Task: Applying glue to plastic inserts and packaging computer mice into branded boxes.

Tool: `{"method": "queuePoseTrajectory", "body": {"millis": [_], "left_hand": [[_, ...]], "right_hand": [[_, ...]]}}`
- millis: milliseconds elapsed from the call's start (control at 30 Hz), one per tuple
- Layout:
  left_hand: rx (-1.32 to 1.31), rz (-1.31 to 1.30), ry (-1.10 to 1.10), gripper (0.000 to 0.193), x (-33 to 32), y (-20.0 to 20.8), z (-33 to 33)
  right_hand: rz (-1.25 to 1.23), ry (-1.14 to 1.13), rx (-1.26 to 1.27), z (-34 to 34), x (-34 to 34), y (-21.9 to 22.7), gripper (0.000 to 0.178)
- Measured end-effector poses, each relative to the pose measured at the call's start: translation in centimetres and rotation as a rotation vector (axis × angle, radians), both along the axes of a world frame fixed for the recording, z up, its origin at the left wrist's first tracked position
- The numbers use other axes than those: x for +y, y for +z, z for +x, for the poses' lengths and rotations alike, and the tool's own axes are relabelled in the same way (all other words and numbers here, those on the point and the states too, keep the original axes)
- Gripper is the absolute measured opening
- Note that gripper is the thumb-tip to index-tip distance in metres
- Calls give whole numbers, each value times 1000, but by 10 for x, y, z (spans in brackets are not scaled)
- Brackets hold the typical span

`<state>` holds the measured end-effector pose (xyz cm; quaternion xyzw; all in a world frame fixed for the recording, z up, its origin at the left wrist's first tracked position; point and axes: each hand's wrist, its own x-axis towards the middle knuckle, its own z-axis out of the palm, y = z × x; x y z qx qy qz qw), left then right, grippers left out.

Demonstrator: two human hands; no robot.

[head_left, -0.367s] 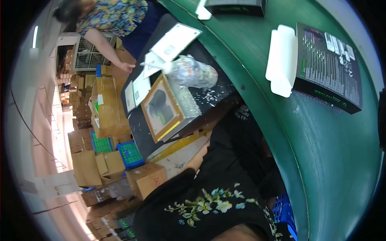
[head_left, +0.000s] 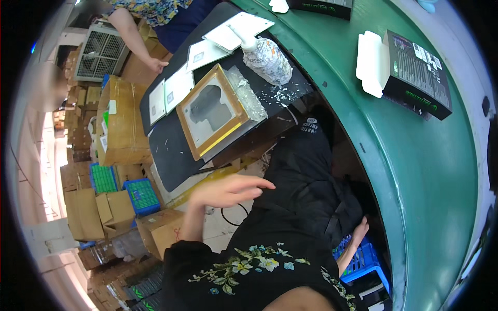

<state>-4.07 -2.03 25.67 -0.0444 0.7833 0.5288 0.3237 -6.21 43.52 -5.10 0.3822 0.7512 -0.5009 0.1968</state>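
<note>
My left hand [head_left: 228,192] is raised over the left side of my lap. Its fingers are stretched out toward the right, and nothing is in them. By my right thigh, my right hand [head_left: 358,232] hangs next to a blue plastic basket [head_left: 365,262]; its fingers look loosely extended and I see nothing held. Beyond my left hand, a wooden-framed screen [head_left: 211,111] lies on a black table [head_left: 168,158]. A bottle with a white neck, its body wrapped in patterned paper [head_left: 270,61], lies beside it, near scattered white scraps [head_left: 282,96].
Right of me curves a green work surface [head_left: 384,150] with an opened black box [head_left: 415,75] with a white flap. White printed sheets [head_left: 179,90] lie on the black table. Cardboard boxes [head_left: 122,122] and green-and-blue crates [head_left: 141,197] stand at left. Behind the table, another person's hand [head_left: 157,65] shows.
My left hand has risen from beside my lap into plain sight with fingers spread out. My right hand has come into view by the blue basket. The whole view has shifted.
</note>
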Motion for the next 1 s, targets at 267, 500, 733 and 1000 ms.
{"method": "queuePoseTrajectory", "body": {"millis": [267, 500, 733, 1000], "left_hand": [[369, -302, 194, 30, -191, 57, -169], [506, -1086, 309, 53, -311, -46, -336], [290, -790, 446, 79, -344, -72, -363], [292, -565, -146, 36, -324, 5, -343]], "right_hand": [[-231, 531, 320, -64, -107, 122, 34], [-343, 552, 304, -78, -143, 140, 31], [-532, 618, 319, -85, -160, 157, 30], [-540, 655, 370, -100, -164, 151, 27]]}}
